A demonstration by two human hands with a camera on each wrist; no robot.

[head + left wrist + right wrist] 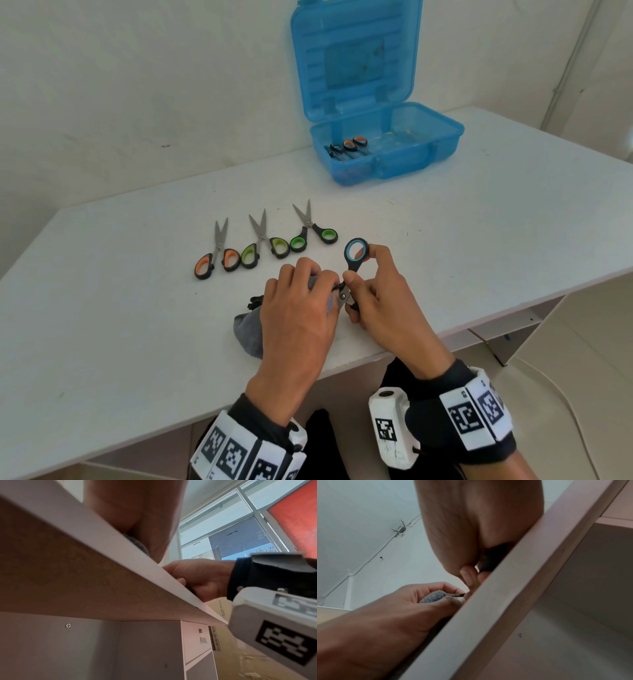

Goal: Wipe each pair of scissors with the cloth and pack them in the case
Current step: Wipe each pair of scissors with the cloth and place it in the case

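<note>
The right hand [378,294] is pinching the blue-ringed scissors [354,260] by the handle, thumb and fingers curled round the black shank, with one ring raised above the white table [479,240]. The left hand [301,308] is gripping the grey cloth [248,330], its fingers curled round the fabric and closing it over the blades, which are hidden. In the right wrist view, the cloth [435,596] is bunching inside the left hand's curled fingers [440,588].

Three more pairs are lying in a row on the table beyond the hands: the orange-handled scissors [217,255], the yellow-green-handled scissors [262,245] and the green-handled scissors [311,229]. The blue case [387,150] is standing open at the far edge, lid upright, with packed scissors [347,145] lying in its left part.
</note>
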